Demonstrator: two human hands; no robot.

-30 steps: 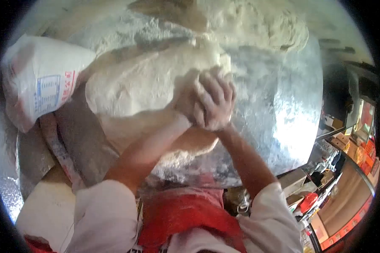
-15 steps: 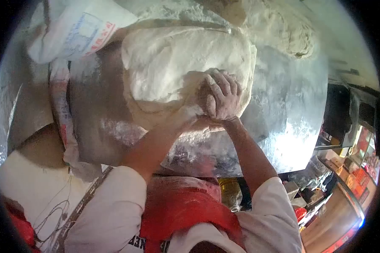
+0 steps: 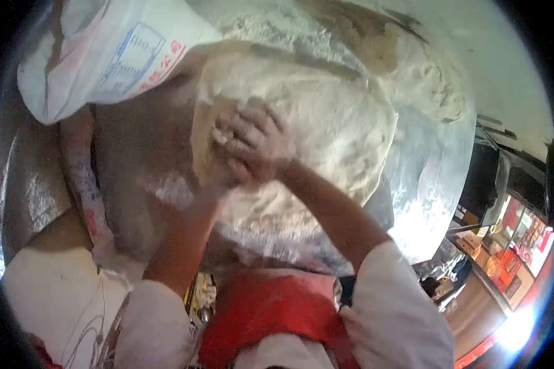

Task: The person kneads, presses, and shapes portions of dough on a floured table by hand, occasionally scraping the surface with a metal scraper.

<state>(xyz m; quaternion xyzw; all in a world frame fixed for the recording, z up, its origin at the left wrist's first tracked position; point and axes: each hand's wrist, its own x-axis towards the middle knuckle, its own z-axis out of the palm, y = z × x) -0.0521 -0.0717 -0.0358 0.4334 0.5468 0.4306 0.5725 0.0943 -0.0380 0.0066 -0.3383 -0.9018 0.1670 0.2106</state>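
Dough (image 3: pixel 341 126) under R fingers (image 3: pixel 248 133), mostly to their rt; they're slightly apart; L hand (image 3: pixel 226 174) blurred, can't tell.

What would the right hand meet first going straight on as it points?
The right hand would likely meet the dough just ahead; if it skimmed over, probably the white sack. Depth is unclear.
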